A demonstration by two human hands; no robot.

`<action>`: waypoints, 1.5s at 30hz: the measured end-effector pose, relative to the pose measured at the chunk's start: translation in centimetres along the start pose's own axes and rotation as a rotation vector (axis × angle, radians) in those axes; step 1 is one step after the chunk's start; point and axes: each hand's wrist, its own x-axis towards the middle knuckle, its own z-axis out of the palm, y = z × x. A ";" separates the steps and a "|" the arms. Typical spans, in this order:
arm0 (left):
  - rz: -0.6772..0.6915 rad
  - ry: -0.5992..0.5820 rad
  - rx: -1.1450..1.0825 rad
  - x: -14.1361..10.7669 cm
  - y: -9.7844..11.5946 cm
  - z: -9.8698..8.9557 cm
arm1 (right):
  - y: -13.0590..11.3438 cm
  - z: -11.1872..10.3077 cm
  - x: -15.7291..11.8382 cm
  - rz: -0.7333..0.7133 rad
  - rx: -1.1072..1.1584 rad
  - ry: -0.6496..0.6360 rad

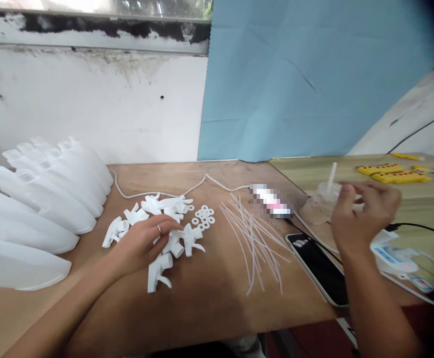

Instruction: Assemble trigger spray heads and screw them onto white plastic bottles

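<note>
My left hand [151,239], a ring on one finger, hangs over a loose pile of white trigger spray heads [192,239]. Its fingers are bent and apart, with nothing visibly gripped. Right of the pile lie small white ring washers [203,215] and thin clear tubes [254,237]. My right hand [364,211] is raised at the right, fingers curled beside the lid of a clear plastic cup [315,208] with a straw. Whatever is between those fingers cannot be made out.
White plastic bottles [52,191] stand in rows at the left. A black-screened phone [319,268], a blurred-out device [272,200], cables and a white power strip [395,256] lie at the right. Yellow parts [401,176] rest on the farther table. Behind are a wall and blue sheet.
</note>
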 end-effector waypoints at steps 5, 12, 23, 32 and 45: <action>0.045 0.154 0.141 0.7 -3.2 1.8 | -9.3 -0.9 0.0 0.212 0.383 -0.094; 0.063 0.075 0.251 0.1 -3.1 3.2 | -15.6 1.8 -3.6 0.122 0.660 -0.868; 0.143 -0.099 0.328 -0.8 -1.2 5.4 | -16.2 3.1 -9.6 -0.461 0.838 -1.082; 0.054 -0.227 0.374 -1.1 -1.5 6.2 | -16.3 2.3 -9.7 -0.644 0.816 -1.160; 0.065 -0.108 0.424 -0.8 -3.3 5.6 | -16.3 2.2 -9.7 -0.656 0.849 -1.152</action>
